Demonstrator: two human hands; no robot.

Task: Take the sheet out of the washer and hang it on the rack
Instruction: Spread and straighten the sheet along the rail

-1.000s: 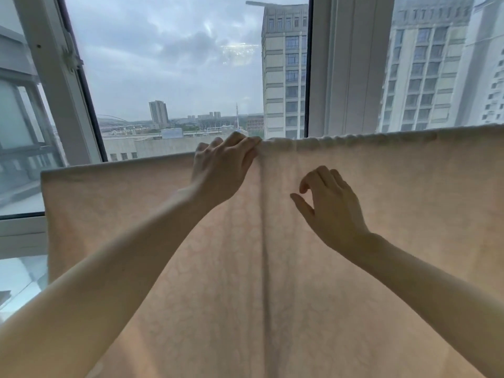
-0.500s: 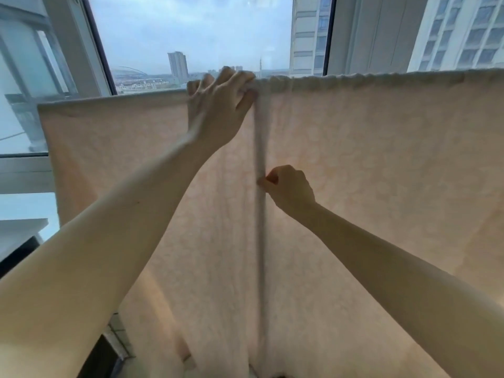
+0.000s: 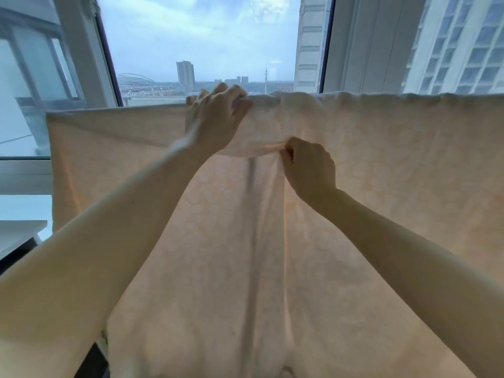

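The pale peach patterned cotton sheet [image 3: 381,165] already hangs; left hand [image 3: 215,121] grips its top edge, right hand [image 3: 309,167] pinches a fold, smoothing remains.

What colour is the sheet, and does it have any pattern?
The sheet is pale peach-cream with a faint tone-on-tone pattern, possibly floral, seen in the head view.

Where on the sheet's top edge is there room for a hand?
Along the sheet, the top edge is bare from its left corner to the left hand, and from just right of that hand to the picture's right side. Crowded mid-edge: left hand grips there, right hand pinches cloth below.
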